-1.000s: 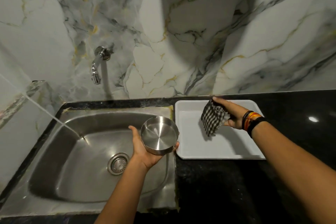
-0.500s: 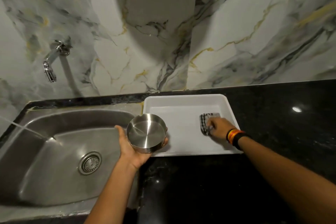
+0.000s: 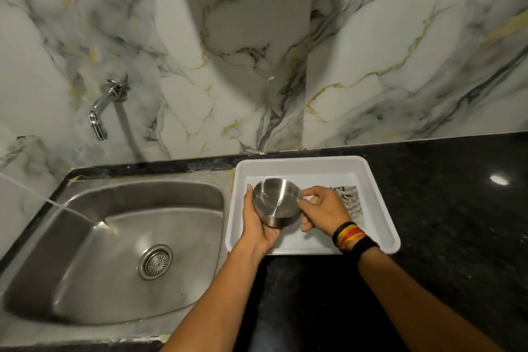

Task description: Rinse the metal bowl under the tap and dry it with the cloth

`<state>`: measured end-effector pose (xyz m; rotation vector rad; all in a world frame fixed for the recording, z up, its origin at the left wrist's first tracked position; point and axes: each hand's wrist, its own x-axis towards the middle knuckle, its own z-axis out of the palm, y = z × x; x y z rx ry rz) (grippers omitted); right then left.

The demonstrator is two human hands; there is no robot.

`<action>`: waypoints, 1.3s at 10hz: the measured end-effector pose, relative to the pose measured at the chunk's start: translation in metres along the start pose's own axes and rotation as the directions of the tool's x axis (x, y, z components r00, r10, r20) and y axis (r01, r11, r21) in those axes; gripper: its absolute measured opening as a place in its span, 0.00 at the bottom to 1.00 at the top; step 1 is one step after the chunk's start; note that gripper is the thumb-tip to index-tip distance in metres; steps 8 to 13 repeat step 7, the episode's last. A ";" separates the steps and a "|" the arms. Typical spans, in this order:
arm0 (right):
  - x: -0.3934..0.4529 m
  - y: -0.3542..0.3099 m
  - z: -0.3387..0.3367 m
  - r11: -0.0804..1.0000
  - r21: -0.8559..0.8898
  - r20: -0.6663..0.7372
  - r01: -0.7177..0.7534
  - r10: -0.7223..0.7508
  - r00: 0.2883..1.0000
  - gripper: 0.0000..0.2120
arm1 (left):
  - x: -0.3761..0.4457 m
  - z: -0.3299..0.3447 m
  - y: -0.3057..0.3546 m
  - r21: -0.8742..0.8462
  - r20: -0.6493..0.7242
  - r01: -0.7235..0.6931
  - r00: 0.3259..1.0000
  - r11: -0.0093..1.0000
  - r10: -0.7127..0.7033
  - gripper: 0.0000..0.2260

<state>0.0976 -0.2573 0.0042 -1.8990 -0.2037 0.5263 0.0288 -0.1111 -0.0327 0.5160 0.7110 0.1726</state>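
A small round metal bowl (image 3: 275, 201) is held tilted above the left part of a white tray (image 3: 380, 208). My left hand (image 3: 257, 226) cups it from below and the left. My right hand (image 3: 323, 208) pinches the bowl's right rim with thumb and fingers. The checked cloth (image 3: 350, 200) lies flat in the tray just behind my right hand, partly hidden by it. The chrome tap (image 3: 100, 117) sticks out of the marble wall above the steel sink (image 3: 85, 280).
A thin stream of water (image 3: 57, 206) crosses from the left edge into the sink near its back left. The drain (image 3: 155, 261) sits mid-sink. Black stone counter (image 3: 457, 223) surrounds the tray, with the marble wall behind.
My right hand laid the cloth down in the tray and let go of it, then took the bowl's rim. My left hand carried the bowl right, from over the sink to over the tray.
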 end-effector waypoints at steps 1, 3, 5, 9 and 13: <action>0.016 0.005 0.002 0.997 -0.072 -0.063 -0.018 0.013 0.998 0.06 | 0.008 0.000 0.003 0.241 -0.058 -0.089 0.993 0.966 0.106 0.30; 0.046 0.019 0.014 0.963 -0.271 -0.050 0.003 -0.017 0.999 0.07 | 0.025 -0.013 0.030 0.772 -0.188 -0.115 0.898 0.625 0.397 0.09; 0.052 0.049 0.037 0.965 -0.256 -0.082 -0.057 0.037 0.996 0.11 | 0.031 -0.005 0.034 0.846 -0.203 -0.072 0.873 0.528 0.443 0.13; 0.033 0.048 0.045 0.981 -0.067 -0.065 -0.182 0.178 0.982 0.18 | 0.023 -0.013 0.043 0.853 -0.146 -0.127 0.874 0.506 0.464 0.12; 0.033 0.048 0.045 0.981 -0.067 -0.065 -0.182 0.178 0.982 0.18 | 0.023 -0.013 0.043 0.853 -0.146 -0.127 0.874 0.506 0.464 0.12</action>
